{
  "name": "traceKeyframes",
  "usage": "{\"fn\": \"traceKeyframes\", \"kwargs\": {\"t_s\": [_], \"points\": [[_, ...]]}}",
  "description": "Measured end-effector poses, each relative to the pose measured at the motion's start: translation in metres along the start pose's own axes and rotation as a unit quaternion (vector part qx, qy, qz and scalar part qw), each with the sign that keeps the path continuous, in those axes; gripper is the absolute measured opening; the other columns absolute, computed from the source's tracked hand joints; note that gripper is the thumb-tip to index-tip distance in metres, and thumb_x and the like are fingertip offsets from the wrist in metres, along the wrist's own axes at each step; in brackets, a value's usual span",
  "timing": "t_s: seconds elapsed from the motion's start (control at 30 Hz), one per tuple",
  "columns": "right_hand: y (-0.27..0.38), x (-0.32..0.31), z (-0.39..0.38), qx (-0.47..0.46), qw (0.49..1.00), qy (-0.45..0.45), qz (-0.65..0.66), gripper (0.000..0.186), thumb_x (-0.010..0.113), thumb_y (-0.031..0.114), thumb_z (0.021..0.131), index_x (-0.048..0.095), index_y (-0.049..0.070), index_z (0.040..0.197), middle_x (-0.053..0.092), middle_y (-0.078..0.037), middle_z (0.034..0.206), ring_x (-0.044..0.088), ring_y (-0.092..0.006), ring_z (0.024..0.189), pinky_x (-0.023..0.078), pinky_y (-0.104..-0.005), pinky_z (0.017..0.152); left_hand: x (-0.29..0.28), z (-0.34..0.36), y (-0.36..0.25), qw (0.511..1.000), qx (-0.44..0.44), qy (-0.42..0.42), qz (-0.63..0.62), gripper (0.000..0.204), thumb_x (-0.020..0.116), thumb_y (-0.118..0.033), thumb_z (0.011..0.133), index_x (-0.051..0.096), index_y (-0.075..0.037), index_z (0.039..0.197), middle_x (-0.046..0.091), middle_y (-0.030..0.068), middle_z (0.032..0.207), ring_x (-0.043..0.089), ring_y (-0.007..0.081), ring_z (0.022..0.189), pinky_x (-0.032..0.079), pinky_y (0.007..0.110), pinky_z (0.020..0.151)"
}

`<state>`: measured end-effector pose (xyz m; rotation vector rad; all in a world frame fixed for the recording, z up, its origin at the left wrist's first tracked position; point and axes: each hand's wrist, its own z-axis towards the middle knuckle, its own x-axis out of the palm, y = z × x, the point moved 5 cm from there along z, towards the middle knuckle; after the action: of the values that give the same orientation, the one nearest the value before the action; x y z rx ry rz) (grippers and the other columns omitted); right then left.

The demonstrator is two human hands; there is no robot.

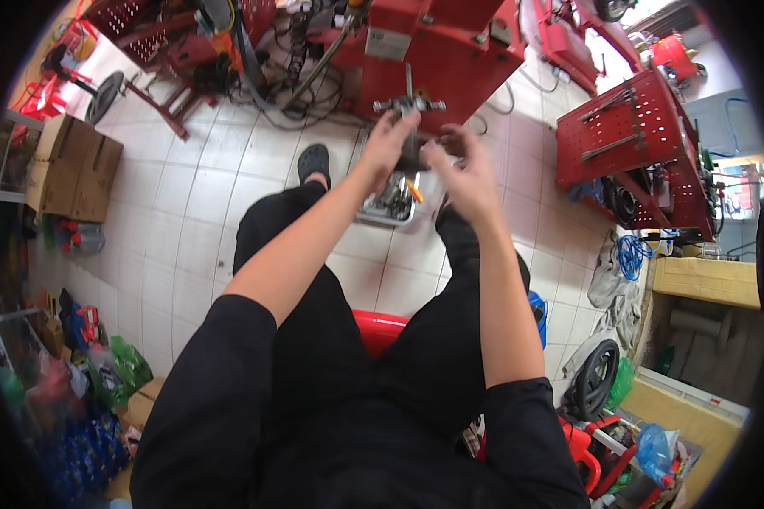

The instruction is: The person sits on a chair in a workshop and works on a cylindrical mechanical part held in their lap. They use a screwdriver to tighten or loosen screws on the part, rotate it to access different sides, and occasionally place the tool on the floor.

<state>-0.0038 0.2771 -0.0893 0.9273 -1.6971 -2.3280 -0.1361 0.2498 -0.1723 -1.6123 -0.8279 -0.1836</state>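
My left hand point(385, 151) reaches forward with its fingers closed around a dark metal part point(413, 154), just below a metal fixture with a crossbar point(433, 106) and an upright rod. To its right, my right hand point(469, 172) is raised with bent fingers and smeared by motion; whether it grips anything is unclear. Below both hands, a metal tray point(388, 222) sits on the floor between my feet, holding several small metal pieces. An orange-handled tool point(414, 191) lies at the tray's right side.
A red machine point(390, 59) stands directly ahead, with cables on the floor beside it. At right is a red perforated cart point(586, 140) bearing long tools. A cardboard box point(75, 170) stands left. Part of a red seat point(380, 327) shows between my legs.
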Motion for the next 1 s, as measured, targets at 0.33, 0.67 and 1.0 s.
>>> {"fn": "traceKeyframes", "kwargs": {"t_s": [0.33,0.67,1.0], "points": [[-0.288,0.126,0.007,0.114,0.939,0.22,-0.24,0.024,0.056,0.02,0.082,0.064,0.003,0.097,0.067,-0.018,0.08,0.066,-0.0311,0.074,0.051,-0.0419,0.065,-0.053,0.051,-0.008,0.997,-0.055,-0.048,0.004,0.034,0.052,-0.039,0.091,0.04,-0.011,0.107,0.059,0.0114,0.078,0.064,0.0236,0.063,0.054,0.034,0.057],[-0.439,0.274,-0.054,-0.055,0.771,0.294,-0.563,0.025,0.043,0.021,0.087,0.067,0.013,0.089,0.064,-0.007,0.095,0.054,-0.0227,0.101,0.035,-0.0407,0.087,-0.074,0.068,-0.001,0.981,-0.147,-0.123,0.015,0.042,0.046,-0.044,0.092,0.045,-0.007,0.113,0.058,0.0099,0.078,0.063,0.0211,0.063,0.052,0.031,0.061],[-0.41,0.306,-0.019,-0.054,0.78,0.467,-0.412,0.025,0.043,0.018,0.09,0.066,0.019,0.096,0.064,-0.006,0.095,0.058,-0.0201,0.1,0.034,-0.0373,0.09,-0.092,0.064,-0.018,0.968,-0.072,-0.23,-0.062,0.053,0.04,-0.051,0.092,0.045,-0.006,0.12,0.06,0.009,0.076,0.064,0.0253,0.062,0.053,0.035,0.06]]}}
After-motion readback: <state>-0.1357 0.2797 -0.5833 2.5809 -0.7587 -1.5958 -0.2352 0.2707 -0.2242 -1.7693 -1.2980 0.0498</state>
